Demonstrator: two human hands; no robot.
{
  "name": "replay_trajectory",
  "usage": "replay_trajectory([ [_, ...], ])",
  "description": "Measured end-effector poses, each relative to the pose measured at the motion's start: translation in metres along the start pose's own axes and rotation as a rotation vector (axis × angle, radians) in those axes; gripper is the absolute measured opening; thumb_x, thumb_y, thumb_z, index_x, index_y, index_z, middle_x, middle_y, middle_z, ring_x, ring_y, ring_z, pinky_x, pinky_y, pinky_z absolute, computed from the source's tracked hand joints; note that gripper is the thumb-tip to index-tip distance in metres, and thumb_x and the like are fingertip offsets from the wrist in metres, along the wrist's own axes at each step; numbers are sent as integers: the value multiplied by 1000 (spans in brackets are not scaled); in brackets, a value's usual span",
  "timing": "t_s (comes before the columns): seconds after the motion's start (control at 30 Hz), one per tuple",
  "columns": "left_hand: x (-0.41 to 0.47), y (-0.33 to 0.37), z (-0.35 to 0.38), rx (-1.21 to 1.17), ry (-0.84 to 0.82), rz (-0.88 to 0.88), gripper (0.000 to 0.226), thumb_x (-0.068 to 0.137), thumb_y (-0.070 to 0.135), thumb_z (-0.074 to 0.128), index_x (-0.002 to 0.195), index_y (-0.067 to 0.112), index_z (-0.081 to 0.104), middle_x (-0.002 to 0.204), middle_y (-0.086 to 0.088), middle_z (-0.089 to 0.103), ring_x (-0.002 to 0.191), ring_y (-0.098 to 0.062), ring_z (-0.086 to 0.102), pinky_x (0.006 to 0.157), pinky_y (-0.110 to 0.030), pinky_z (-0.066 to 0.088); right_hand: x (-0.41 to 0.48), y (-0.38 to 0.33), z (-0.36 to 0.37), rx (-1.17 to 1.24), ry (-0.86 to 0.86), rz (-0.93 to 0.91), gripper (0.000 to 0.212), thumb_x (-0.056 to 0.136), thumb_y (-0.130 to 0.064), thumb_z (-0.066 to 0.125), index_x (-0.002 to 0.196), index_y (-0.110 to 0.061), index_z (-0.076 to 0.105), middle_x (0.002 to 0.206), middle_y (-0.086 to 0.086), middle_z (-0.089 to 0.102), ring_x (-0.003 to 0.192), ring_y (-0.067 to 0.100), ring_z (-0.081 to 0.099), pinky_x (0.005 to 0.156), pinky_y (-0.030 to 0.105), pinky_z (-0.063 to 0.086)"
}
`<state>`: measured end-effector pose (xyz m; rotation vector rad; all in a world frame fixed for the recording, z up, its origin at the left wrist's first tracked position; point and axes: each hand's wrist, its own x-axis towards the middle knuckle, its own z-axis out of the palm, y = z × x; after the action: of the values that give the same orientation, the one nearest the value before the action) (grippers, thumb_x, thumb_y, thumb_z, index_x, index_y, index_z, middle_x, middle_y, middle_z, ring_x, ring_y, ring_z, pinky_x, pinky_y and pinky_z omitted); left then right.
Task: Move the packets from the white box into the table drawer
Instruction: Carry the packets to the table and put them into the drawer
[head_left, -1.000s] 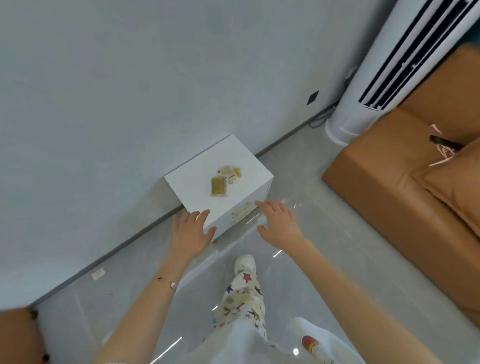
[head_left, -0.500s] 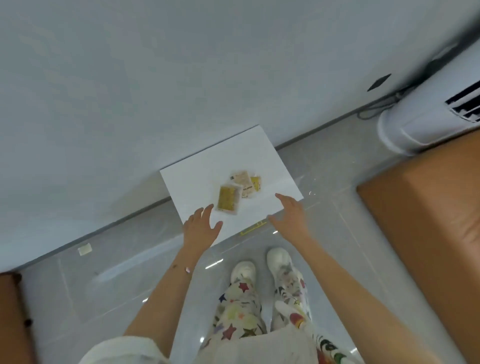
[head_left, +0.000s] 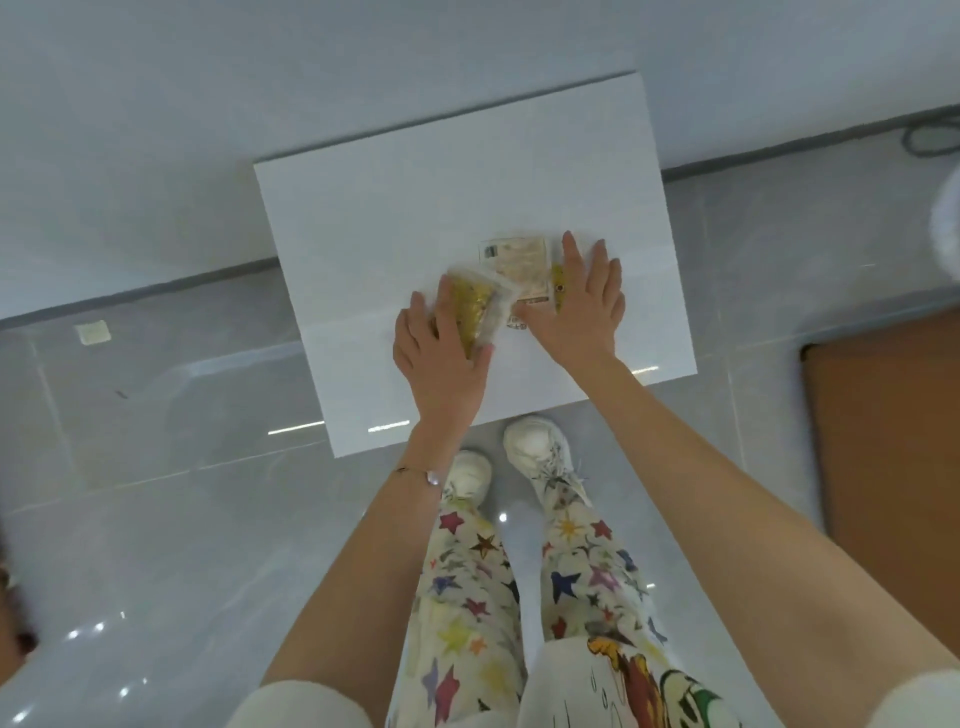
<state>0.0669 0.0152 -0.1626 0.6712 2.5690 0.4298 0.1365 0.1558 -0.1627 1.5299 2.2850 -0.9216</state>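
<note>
3 packets lie on the white box (head_left: 374, 223), near the front middle of its top; the drawer is not in view from above. The left hand (head_left: 441, 353) lies on the yellow packet (head_left: 472, 306), fingers fairly straight along its left edge, thumb at its near corner; I cannot tell whether it pinches the packet or only rests on it. The right hand (head_left: 576, 312) is released and flat, fingers straight, covering part of the label packet (head_left: 519, 260) and most of a small packet (head_left: 558, 280) beside it; the yellow packet overlaps the label packet's left corner.

By my reading the gathering has barely begun; no packet has reached the drawer.

What could go wrong: the packets look thin and slick on a smooth top, so flat fingers may slide them instead of lifting; a slide toward the body could tip 1 over the front edge onto the floor (head_left: 156, 519); the overlap means lifting the yellow packet may drag the label packet askew; the small packet, half hidden, is easy to leave behind; with both hands full, neither is free to pull the drawer open.
</note>
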Motion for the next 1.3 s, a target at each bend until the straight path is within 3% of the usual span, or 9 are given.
replay_trajectory([
  [0.13,-1,1,-1,33,76,6,86,74,25,76,148,17,32,129,-13,48,116,-35,45,97,-48,37,-4,-4,0,1,73,-46,94,82,-41,68,153,-27,8,156,8,18,146,30,8,117,47,14],
  [0.27,-5,0,-14,-1,-90,-164,97,76,30,76,151,17,15,132,-12,38,120,-29,37,97,-40,34,-5,-10,-6,-100,30,-64,92,82,-34,69,153,-23,11,143,10,31,134,31,24,107,42,24],
  [0.37,-11,-10,-26,-115,-145,-244,91,72,26,79,143,10,24,131,-14,35,121,-31,37,94,-38,38,-4,-17,-13,-81,-80,31,88,77,-32,73,148,-23,22,136,11,36,127,33,31,101,41,30],
  [0.5,-23,-31,-37,-462,-177,-402,86,66,22,84,131,14,28,122,-11,44,113,-30,49,95,-38,46,-13,-21,-14,162,-173,115,42,74,-19,72,112,-13,55,116,15,52,103,28,54,76,36,51],
  [0.6,-38,-38,-55,-802,-258,-562,82,71,16,83,128,20,23,114,-9,52,96,-22,60,74,-25,52,-32,-28,-21,461,-256,140,15,78,-5,66,91,-7,58,91,11,59,72,20,54,54,23,40],
  [0.67,-49,-38,-71,-939,-254,-609,82,73,12,82,131,19,23,113,-8,52,88,-13,59,63,-14,48,-46,-37,-30,551,-314,137,15,81,-5,65,95,-5,60,85,5,58,73,18,53,59,25,40],
  [0.87,-89,-39,-154,-1198,-101,-637,75,75,21,81,129,26,28,111,-1,59,94,-9,62,66,-16,50,-92,-92,-76,636,-466,69,12,87,-11,64,95,-20,63,96,1,68,88,19,65,76,35,55],
  [1.17,-189,-54,-309,-1304,114,-548,52,89,13,64,128,26,32,113,-2,61,95,-14,64,64,-18,53,-188,-200,-155,612,-665,-125,21,94,-17,59,114,-17,62,110,4,70,99,24,68,81,42,58],
  [1.3,-253,-83,-351,-1309,208,-575,50,90,3,60,128,23,32,115,-6,60,94,-14,64,63,-16,53,-238,-232,-158,506,-690,-218,27,92,-17,61,118,-14,57,114,8,68,98,25,69,73,40,60],
])
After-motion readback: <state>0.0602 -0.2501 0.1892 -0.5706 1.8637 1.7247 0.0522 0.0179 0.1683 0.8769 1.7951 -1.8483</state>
